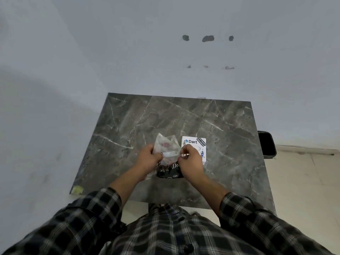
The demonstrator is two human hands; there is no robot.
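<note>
a clear plastic bag [166, 146] is held just below the middle of the frame, between the two hands, with its crumpled top standing up beyond the knuckles. its left edge is gripped by the left hand [149, 159], whose fingers are curled round the film. its right edge is pinched by the right hand [191, 163] between thumb and fingertips, where a small pale strip shows. something reddish is seen through the film, too blurred to be named.

both hands are raised a little above the marble table [226, 124], knuckles turned toward the upper part of the frame, the wrists close together and the bag stretched between them. the forearms are bare and run down toward the lower edge of the frame, where the plaid sleeves [95, 208] are pushed back.

a black printed packet [170, 173] lies on the table directly under the bag and between the wrists. a white sticker sheet [195, 142] marked "dart" lies just to the right, partly covered by the right hand.
</note>
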